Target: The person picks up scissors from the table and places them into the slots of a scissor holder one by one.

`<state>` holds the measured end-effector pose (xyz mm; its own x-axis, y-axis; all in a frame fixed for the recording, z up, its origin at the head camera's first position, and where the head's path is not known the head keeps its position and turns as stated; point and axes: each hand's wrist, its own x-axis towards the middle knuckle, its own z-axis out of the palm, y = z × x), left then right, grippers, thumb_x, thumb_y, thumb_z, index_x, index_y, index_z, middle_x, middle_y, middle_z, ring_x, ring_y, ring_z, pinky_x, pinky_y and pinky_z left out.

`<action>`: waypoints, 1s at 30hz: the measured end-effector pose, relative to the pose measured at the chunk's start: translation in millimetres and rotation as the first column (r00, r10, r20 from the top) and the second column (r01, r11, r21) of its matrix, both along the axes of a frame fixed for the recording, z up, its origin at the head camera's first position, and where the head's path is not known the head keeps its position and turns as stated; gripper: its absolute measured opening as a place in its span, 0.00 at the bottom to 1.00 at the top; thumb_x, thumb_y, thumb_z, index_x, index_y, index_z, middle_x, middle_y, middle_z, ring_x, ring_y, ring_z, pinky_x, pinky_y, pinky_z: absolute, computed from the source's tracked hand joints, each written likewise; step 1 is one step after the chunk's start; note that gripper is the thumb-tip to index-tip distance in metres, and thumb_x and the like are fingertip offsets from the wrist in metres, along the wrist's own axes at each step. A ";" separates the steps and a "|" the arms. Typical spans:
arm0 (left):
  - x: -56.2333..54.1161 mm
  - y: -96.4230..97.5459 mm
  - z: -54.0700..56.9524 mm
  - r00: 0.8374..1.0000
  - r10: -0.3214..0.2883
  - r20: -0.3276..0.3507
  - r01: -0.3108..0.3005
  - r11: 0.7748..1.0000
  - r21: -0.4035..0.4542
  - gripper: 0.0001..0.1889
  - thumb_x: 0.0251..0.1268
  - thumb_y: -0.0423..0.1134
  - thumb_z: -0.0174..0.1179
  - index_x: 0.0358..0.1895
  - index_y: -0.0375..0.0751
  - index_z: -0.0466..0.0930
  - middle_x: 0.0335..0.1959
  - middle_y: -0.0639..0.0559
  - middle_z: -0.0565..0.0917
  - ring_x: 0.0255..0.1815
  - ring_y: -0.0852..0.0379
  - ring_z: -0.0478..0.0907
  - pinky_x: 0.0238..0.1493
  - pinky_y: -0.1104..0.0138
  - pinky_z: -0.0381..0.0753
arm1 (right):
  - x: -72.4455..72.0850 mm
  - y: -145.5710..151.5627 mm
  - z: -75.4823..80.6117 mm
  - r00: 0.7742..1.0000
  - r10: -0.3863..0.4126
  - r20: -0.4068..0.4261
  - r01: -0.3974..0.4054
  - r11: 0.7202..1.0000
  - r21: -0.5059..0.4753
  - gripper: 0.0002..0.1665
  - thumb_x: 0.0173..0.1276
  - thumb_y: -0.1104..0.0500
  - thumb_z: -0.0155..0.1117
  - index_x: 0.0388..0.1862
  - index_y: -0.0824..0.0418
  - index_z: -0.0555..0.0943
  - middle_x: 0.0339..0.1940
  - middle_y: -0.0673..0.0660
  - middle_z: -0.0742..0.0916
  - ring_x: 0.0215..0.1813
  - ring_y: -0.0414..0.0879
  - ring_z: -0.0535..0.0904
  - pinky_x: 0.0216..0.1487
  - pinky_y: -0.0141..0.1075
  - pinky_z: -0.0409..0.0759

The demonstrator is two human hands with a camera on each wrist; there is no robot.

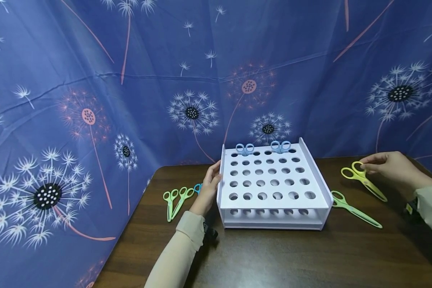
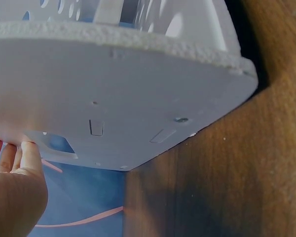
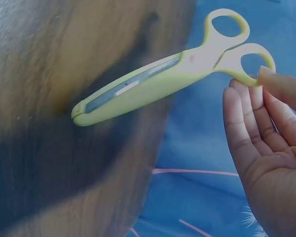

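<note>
Between thumb and fingers, my right hand (image 1: pixel 396 167) pinches one handle loop of the yellow scissors (image 1: pixel 363 180). In the right wrist view the scissors (image 3: pixel 138 91) slant down, blades together in a yellow cover, tip toward the table. My left hand (image 1: pixel 208 188) touches the left side panel of a white rack (image 1: pixel 273 204) with rows of round holes; in the left wrist view its fingertips (image 2: pixel 30 150) lie on the panel beside a cutout. Two blue-handled scissors (image 1: pixel 245 149) (image 1: pixel 281 147) stand in the rack's back row.
Green scissors (image 1: pixel 356 211) lie on the brown table (image 1: pixel 273 256) right of the rack. Two more green scissors (image 1: pixel 178 200) lie to its left, with a blue handle (image 1: pixel 198 188) partly hidden by my left hand. A blue dandelion-patterned cloth (image 1: pixel 147 100) hangs behind.
</note>
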<state>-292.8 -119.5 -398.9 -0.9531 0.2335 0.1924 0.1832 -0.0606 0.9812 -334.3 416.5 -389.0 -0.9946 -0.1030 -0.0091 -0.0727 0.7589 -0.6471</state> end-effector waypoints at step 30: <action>-16.6 -3.2 -22.2 0.998 0.053 -0.019 -0.052 0.998 0.036 0.27 0.73 0.35 0.45 0.74 0.47 0.57 0.73 0.44 0.63 0.69 0.48 0.64 0.56 0.68 0.73 | 18.2 -12.9 23.2 0.982 -0.171 -0.077 0.117 0.877 -0.466 0.04 0.65 0.49 0.66 0.31 0.37 0.83 0.28 0.32 0.86 0.30 0.30 0.85 0.32 0.20 0.78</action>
